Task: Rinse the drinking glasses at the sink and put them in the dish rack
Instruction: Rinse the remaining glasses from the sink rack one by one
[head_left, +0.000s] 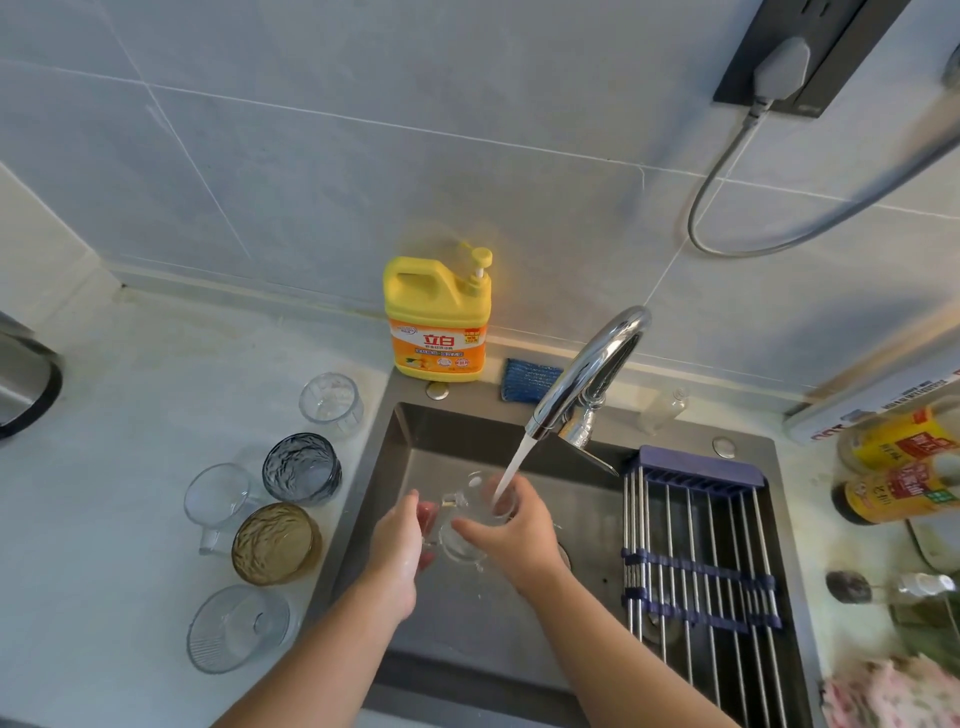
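over the sink (467, 634), two bare forearms reach in from the near edge. left of the sink's near corner, a ribbed clear glass (239, 629) sits on the pale tabletop (130, 415). right of the near corner lies a pink cloth (893, 696).

above the middle of the sink, both hands hold a clear glass (475, 488), tilted with its mouth towards the faucet. the left hand (395, 551) has its fingers curled in at the glass's left side, apparently on a handle, though the hold is partly hidden. the right hand (511, 530) has its fingers wrapped round the body. a stream of water (511, 462) falls into the mouth of the glass.

across the sink's right half lies the dish rack (701, 545), a roll of metal rods with blue bands, nothing on it.

left of the sink, going back, stand an amber glass (275, 543), a clear mug (221, 499), a grey glass (302, 469) and a small clear glass (331, 397), all mouth up. right of the sink stand two oil bottles (898, 493).

at the sink's back rim the chrome faucet (592, 374) arches forward, with a blue scouring pad (530, 380) just left of it and a yellow detergent bottle (439, 322) at the back left corner. high on the tiled wall behind the sink, a grey plug (779, 67) sits in a black socket.
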